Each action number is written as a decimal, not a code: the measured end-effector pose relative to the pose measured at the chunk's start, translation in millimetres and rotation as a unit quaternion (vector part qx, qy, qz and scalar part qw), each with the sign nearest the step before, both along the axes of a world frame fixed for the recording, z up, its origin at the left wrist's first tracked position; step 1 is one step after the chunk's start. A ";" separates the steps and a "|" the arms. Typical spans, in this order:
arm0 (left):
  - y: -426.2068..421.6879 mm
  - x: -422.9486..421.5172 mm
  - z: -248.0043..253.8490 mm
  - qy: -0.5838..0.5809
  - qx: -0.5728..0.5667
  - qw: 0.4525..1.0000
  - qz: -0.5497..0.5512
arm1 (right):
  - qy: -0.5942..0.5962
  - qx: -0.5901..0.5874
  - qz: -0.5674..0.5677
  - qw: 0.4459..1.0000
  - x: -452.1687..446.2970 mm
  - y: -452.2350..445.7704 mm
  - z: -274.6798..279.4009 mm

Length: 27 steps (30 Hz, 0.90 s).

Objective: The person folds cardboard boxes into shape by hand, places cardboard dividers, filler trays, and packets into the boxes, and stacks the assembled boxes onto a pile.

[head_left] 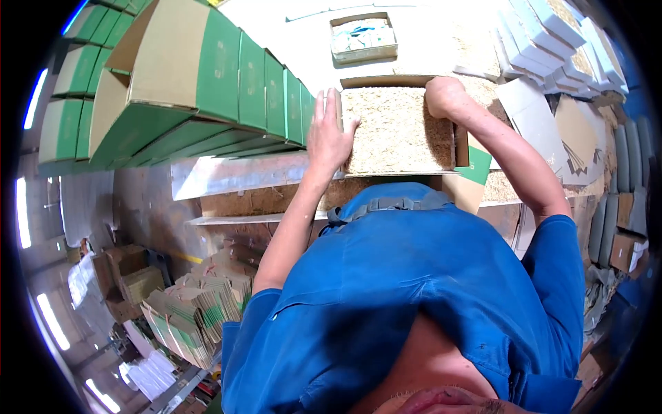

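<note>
In front of my body lies a block of pale, straw-coloured coarse flakes [386,131], set in a cardboard box whose brown back wall [379,81] and right side show. My left hand [329,134] lies along the left edge of the block with its fingers stretched out, thumb against the block's side. At the far right corner of the block, my right hand [443,96] is curled closed, knuckles up. Whatever its fingertips grip there is hidden. A green and tan carton flap [474,172] sticks out below the box's right corner.
A row of green and tan cartons [252,90] stands on the left. Behind the box sits a small tray [364,54] with blue and white scraps. White-wrapped blocks [541,34] are stacked at the back right, near loose cardboard sheets [579,138]. Bundled flat cartons [196,310] stand lower left.
</note>
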<state>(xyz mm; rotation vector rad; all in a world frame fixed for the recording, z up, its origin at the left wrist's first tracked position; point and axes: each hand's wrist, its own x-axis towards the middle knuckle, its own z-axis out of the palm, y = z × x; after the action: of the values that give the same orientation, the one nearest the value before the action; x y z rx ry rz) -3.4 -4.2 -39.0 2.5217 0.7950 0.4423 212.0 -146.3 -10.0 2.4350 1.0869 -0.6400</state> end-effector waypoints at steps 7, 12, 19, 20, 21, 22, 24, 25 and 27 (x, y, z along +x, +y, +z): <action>-24.3 28.9 9.6 0.158 0.102 0.921 -0.342 | -0.023 0.083 -0.005 0.996 0.2 -7.8 -23.0; -26.7 47.8 -4.0 0.228 0.092 0.901 -0.357 | -0.045 0.233 0.032 0.971 -9.9 -24.5 -29.8; -33.3 49.2 -24.0 0.297 0.107 0.878 -0.359 | 0.101 0.518 -0.136 0.839 -3.1 -68.9 -9.7; -33.3 51.1 -25.4 0.313 0.101 0.877 -0.352 | 0.093 0.543 -0.176 0.816 8.1 -81.2 -13.8; -32.1 54.0 -25.9 0.324 0.104 0.871 -0.356 | 0.043 0.523 -0.218 0.823 21.9 -92.8 -17.0; -32.1 53.7 -27.3 0.326 0.104 0.869 -0.357 | -0.006 0.500 -0.260 0.826 37.8 -106.9 -22.6; -31.4 52.9 -29.2 0.320 0.102 0.874 -0.351 | -0.085 0.497 -0.302 0.809 79.8 -148.1 -52.7; -29.9 55.3 -29.3 0.318 0.106 0.874 -0.353 | -0.147 0.449 -0.301 0.828 92.6 -171.3 -61.4; -28.3 53.9 -29.3 0.306 0.092 0.879 -0.353 | -0.223 0.293 -0.326 0.871 104.9 -209.4 -77.7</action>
<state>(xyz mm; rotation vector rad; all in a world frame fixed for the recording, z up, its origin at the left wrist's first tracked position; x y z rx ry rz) 50.5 -32.5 -68.3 2.9157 -0.0427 -0.5759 316.9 -355.7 -87.6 3.2695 0.2546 0.1438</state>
